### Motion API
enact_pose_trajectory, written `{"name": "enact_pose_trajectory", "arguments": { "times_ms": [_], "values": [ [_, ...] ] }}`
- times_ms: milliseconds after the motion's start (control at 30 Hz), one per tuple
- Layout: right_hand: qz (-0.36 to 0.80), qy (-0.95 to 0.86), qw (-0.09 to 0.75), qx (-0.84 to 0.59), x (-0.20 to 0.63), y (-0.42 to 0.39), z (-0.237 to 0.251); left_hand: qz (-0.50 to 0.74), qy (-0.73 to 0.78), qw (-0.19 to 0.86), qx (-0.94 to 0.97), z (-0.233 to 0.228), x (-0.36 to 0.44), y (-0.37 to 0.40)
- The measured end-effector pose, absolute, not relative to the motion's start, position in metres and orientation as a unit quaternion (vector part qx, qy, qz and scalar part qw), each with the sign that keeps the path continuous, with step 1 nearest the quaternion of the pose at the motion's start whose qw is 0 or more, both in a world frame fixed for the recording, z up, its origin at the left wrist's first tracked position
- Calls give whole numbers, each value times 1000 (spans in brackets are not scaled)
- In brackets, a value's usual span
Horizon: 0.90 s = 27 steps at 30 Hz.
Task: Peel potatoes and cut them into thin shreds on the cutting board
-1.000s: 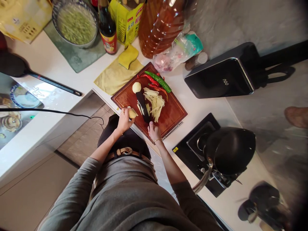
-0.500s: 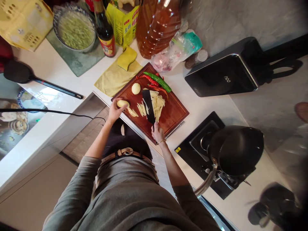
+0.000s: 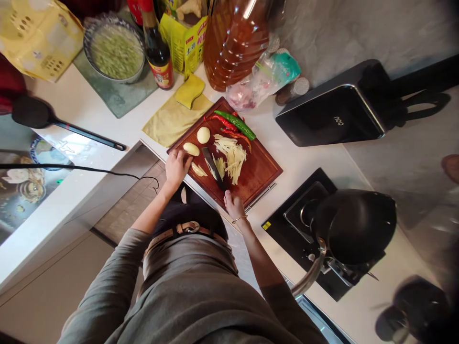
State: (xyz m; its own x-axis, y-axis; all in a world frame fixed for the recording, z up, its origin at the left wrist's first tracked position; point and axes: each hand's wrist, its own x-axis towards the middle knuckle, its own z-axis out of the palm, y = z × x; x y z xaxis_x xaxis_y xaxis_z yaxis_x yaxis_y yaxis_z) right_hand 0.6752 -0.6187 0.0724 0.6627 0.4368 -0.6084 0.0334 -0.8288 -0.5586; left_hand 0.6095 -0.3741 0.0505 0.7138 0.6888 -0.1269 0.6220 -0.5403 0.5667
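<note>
A single head-worn camera looks steeply down from above the person, so their own torso fills the lower frame and the white counter runs diagonally across the top. The view sits well back, taking in the cutting board near centre, the stove to the right and floor at lower left. Edges bend and blur. No second view overlaps it.

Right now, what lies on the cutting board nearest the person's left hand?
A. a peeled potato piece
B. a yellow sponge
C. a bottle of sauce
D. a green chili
A: the left hand rests at the edge of the cutting board with its fingers at a pale peeled potato piece; the green chili lies at the far side.
</note>
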Motion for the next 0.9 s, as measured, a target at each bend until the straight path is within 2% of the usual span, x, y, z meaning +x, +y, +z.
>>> {"name": "enact_pose_trajectory", "arguments": {
  "times_ms": [133,433,567,700,900],
  "values": [
    [386,-193,229,-873,677,-627,74,-35,382,327,864,46,596,-410],
    [385,-203,169,-884,678,-637,72,0,390,374,842,46,605,-435],
    [378,-212,150,-889,678,-639,77,-70,453,381,803,51,604,-432],
    [377,-231,126,-888,677,-638,82,-132,472,469,735,48,610,-427],
    [387,-227,120,-885,676,-637,83,-116,495,549,663,46,617,-426]
  ]
}}
